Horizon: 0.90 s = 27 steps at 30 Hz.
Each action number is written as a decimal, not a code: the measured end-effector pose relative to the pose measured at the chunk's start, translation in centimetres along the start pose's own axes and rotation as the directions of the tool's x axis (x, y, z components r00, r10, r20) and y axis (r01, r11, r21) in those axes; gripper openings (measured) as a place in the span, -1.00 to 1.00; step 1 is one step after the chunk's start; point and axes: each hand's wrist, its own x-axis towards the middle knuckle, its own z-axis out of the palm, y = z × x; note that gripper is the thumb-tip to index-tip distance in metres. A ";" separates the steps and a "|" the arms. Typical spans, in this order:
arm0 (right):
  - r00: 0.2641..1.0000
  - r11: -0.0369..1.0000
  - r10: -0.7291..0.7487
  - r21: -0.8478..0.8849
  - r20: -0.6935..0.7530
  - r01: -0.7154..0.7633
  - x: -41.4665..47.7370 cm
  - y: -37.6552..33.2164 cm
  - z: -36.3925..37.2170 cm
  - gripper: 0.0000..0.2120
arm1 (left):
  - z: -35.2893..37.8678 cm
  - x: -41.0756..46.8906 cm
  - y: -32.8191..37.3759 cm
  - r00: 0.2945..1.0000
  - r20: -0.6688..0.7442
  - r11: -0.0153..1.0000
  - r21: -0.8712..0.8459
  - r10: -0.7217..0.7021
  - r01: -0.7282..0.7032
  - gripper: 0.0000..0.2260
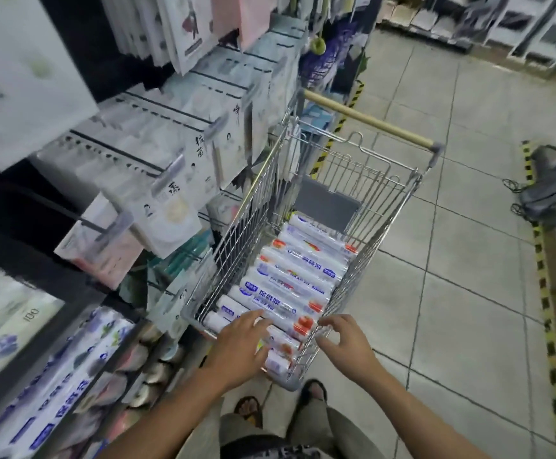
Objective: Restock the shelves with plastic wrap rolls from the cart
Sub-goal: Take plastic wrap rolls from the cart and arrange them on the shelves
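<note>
I judge restocking barely begun: about 10 rolls (298, 279) fill the cart (390, 180); left hand (240, 344) spread on them, right hand (347, 341) loose, empty.

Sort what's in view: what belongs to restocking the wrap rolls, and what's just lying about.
Job in hand: rolls, cart, shelf, left hand and right hand at the cart's near end.

Lying about: hanging packets, green ball, grey bundle on the floor.
</note>
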 end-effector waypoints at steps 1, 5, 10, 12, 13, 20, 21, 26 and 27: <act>1.000 1.000 0.000 -0.011 0.019 0.000 1.6 -0.1 -0.3 -0.66 | -0.1 0.5 -0.5 1.000 0.000 1.000 -0.005 -0.014 0.014 -0.52; 0.989 0.995 -0.021 -0.098 0.149 0.036 7.9 -0.4 -0.5 -0.67 | 0.4 1.5 -2.5 0.988 -0.016 0.988 -0.029 -0.151 0.150 -0.51; 0.913 0.961 -0.039 -0.237 0.407 0.146 15.0 -0.5 0.6 -0.57 | 1.7 2.5 -4.0 0.936 -0.054 0.937 -0.051 -0.348 0.345 -0.53; 0.849 0.933 -0.025 -0.292 0.528 0.209 17.3 -0.2 1.4 -0.51 | 2.6 2.6 -4.3 0.893 -0.053 0.894 -0.063 -0.446 0.443 -0.53; 0.813 0.919 -0.014 -0.313 0.581 0.240 18.3 0.1 1.9 -0.52 | 3.1 2.6 -4.4 0.874 -0.063 0.876 -0.053 -0.481 0.479 -0.54; 0.692 0.862 0.022 -0.365 0.722 0.353 24.9 1.8 3.9 -0.58 | 5.9 3.4 -3.5 0.778 -0.045 0.779 -0.018 -0.627 0.627 -0.46; 0.688 0.857 0.033 -0.375 0.725 0.354 25.8 2.6 4.1 -0.60 | 6.3 3.6 -3.4 0.754 -0.035 0.755 -0.029 -0.656 0.655 -0.46; 0.719 0.855 0.074 -0.415 0.691 0.311 30.1 4.6 3.6 -0.57 | 8.9 5.2 -3.2 0.668 -0.023 0.668 -0.015 -0.744 0.744 -0.48; 0.737 0.857 0.087 -0.428 0.670 0.288 31.4 5.1 3.2 -0.57 | 9.2 5.9 -3.1 0.661 -0.025 0.661 -0.006 -0.750 0.750 -0.49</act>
